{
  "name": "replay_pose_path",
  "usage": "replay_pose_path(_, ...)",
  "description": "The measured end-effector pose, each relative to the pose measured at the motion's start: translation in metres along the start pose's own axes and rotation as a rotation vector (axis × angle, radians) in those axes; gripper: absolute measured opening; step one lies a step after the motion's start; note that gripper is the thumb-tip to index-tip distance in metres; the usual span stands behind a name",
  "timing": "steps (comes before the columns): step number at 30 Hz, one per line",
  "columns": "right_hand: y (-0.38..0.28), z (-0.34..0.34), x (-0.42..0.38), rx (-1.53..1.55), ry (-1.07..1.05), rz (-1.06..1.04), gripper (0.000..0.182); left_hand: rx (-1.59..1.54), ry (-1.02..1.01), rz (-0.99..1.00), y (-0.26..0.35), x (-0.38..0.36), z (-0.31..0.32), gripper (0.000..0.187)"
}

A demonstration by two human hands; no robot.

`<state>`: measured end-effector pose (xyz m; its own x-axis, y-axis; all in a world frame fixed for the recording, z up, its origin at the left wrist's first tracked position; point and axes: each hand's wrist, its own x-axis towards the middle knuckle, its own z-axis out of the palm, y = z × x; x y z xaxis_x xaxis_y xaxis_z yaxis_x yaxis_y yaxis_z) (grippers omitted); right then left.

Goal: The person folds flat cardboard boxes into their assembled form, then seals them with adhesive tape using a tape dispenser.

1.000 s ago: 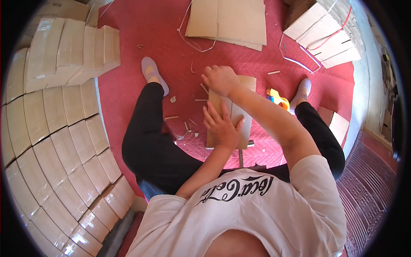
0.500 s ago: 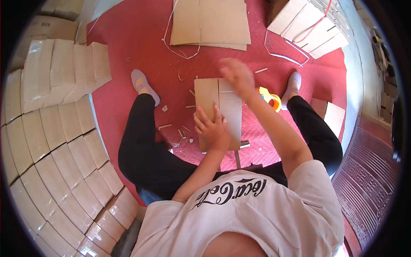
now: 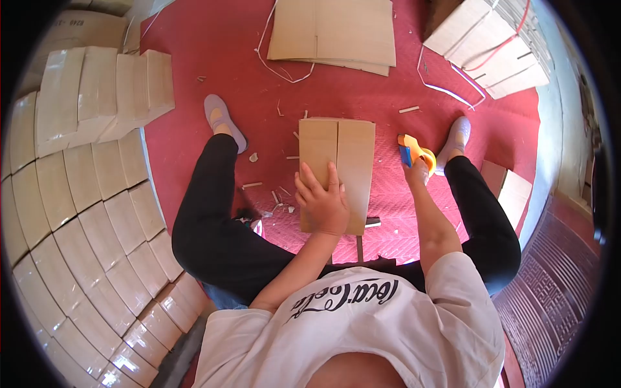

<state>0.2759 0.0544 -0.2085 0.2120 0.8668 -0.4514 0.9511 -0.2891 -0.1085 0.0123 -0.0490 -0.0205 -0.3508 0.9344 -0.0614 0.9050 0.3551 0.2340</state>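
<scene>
A closed cardboard box point(image 3: 354, 155) lies between my legs, its two top flaps meeting along a lengthwise seam. My left hand point(image 3: 322, 202) rests on its top with the fingers spread, pressing on the flaps near the seam. To the right of the box, my right hand point(image 3: 416, 172) is at an orange and yellow tape dispenser point(image 3: 425, 154) with a blue part, its fingers wrapped round the near end. The dispenser is beside my right foot, apart from the box.
Stacked boxes point(image 3: 84, 213) fill the left side. Flat cardboard sheets point(image 3: 331, 32) lie ahead on the red floor point(image 3: 252, 58). Bundled cardboard point(image 3: 485, 45) with straps stands at the upper right. White straps and scraps lie about. A small carton point(image 3: 512, 196) is right of my right leg.
My right hand has moved from above the far right of the box down and right to the tape dispenser and taken hold of it. My left hand remains on the box.
</scene>
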Motion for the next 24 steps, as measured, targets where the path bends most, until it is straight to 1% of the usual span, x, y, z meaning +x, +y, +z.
replay_pose_path(2,-0.005,-0.016,0.0,0.084,0.042,-0.035,0.042,-0.016,0.013,-0.014,0.0,0.001,0.0,0.058)
replay_pose_path(3,-0.007,-0.029,0.006,0.076,0.048,-0.043,0.042,-0.027,0.022,-0.012,0.001,0.001,0.0,0.058)
replay_pose_path(5,-0.015,-0.057,0.024,0.177,-0.063,-0.234,0.042,-0.052,0.038,-0.02,0.002,0.001,-0.001,0.057)
replay_pose_path(6,-0.029,-0.083,0.027,0.228,-0.108,-0.227,0.044,-0.066,0.029,-0.02,0.001,0.001,-0.002,0.057)
replay_pose_path(7,-0.028,-0.089,0.035,0.663,-0.255,-0.265,0.042,-0.081,0.018,-0.021,0.001,-0.001,-0.003,0.056)
replay_pose_path(8,-0.057,-0.132,0.013,0.932,-0.365,-0.264,0.038,-0.095,0.028,-0.034,0.001,-0.001,-0.004,0.056)
replay_pose_path(9,-0.08,-0.169,-0.006,0.914,-0.36,-0.279,0.038,-0.101,0.028,-0.041,0.001,-0.002,-0.004,0.056)
replay_pose_path(11,-0.115,-0.226,-0.038,0.888,-0.507,-0.387,0.033,-0.122,0.041,-0.063,0.001,-0.001,-0.003,0.055)
replay_pose_path(12,-0.131,-0.251,-0.054,0.867,-0.507,-0.399,0.033,-0.132,0.049,-0.053,0.0,-0.002,-0.003,0.055)
replay_pose_path(14,-0.157,-0.282,-0.079,0.645,-0.728,-0.455,0.035,-0.155,0.069,-0.056,-0.002,-0.002,-0.002,0.055)
replay_pose_path(15,-0.169,-0.282,-0.086,0.625,-0.727,-0.464,0.035,-0.157,0.067,-0.049,-0.003,-0.003,-0.002,0.056)
replay_pose_path(17,-0.19,-0.283,-0.093,0.511,-0.822,-0.571,0.045,-0.171,0.074,-0.057,-0.004,-0.004,0.0,0.058)
replay_pose_path(18,-0.199,-0.273,-0.09,0.442,-0.817,-0.672,0.042,-0.185,0.078,-0.056,-0.005,-0.005,0.001,0.058)
replay_pose_path(21,-0.224,-0.26,-0.092,0.288,-0.878,-0.659,0.043,-0.214,0.079,-0.075,-0.006,-0.005,0.005,0.057)
replay_pose_path(23,-0.239,-0.248,-0.092,0.243,-0.898,-0.671,0.044,-0.231,0.073,-0.089,-0.006,-0.005,0.006,0.057)
replay_pose_path(24,-0.249,-0.248,-0.092,0.217,-0.891,-0.645,0.046,-0.243,0.11,-0.092,-0.006,-0.003,0.007,0.055)
